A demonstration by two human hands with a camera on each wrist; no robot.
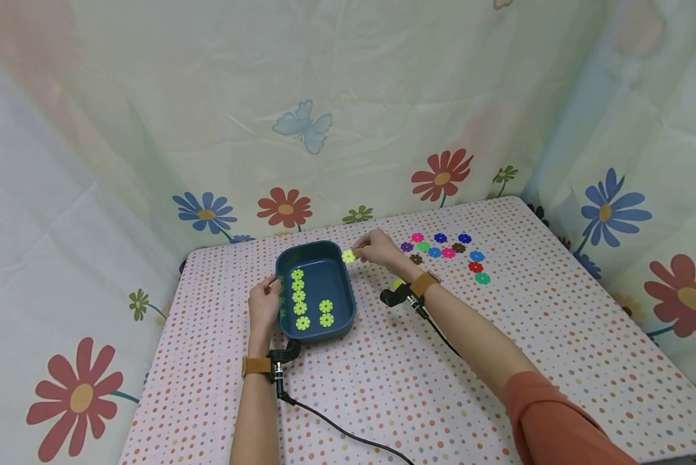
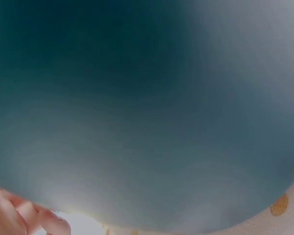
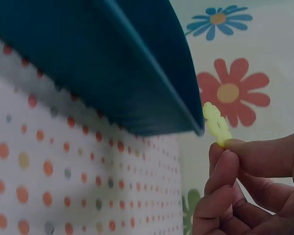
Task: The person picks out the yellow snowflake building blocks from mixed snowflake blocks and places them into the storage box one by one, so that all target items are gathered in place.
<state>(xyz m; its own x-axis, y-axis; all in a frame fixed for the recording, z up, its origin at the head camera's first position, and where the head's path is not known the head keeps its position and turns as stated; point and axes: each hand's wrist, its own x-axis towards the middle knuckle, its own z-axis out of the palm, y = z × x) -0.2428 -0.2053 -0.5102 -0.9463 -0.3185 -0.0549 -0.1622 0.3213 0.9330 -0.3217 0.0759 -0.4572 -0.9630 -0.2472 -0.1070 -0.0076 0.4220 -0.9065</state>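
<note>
A dark blue rectangular tub point(image 1: 320, 278) stands on the table. On its floor lie flower-shaped yellow plastic discs, several in a left column point(image 1: 299, 296) and two at the right point(image 1: 326, 312). My left hand point(image 1: 263, 306) holds the tub's left rim; in the left wrist view, the blurred tub wall point(image 2: 137, 147) hides most of that hand. Between thumb and forefinger, my right hand point(image 1: 379, 248) pinches one yellow flower disc point(image 3: 217, 123), just outside the tub's upper right rim. The right wrist view shows this disc edge-on beside the tub's wall point(image 3: 88, 58).
Loose flower discs point(image 1: 449, 252) in pink, blue, brown, red, green and purple lie right of my right hand. Another yellow disc point(image 1: 398, 283) is partly hidden beneath the right wrist camera point(image 1: 396, 296). A camera cable point(image 1: 348, 434) trails over the dotted tablecloth point(image 1: 441, 400). Flowered curtains surround the table.
</note>
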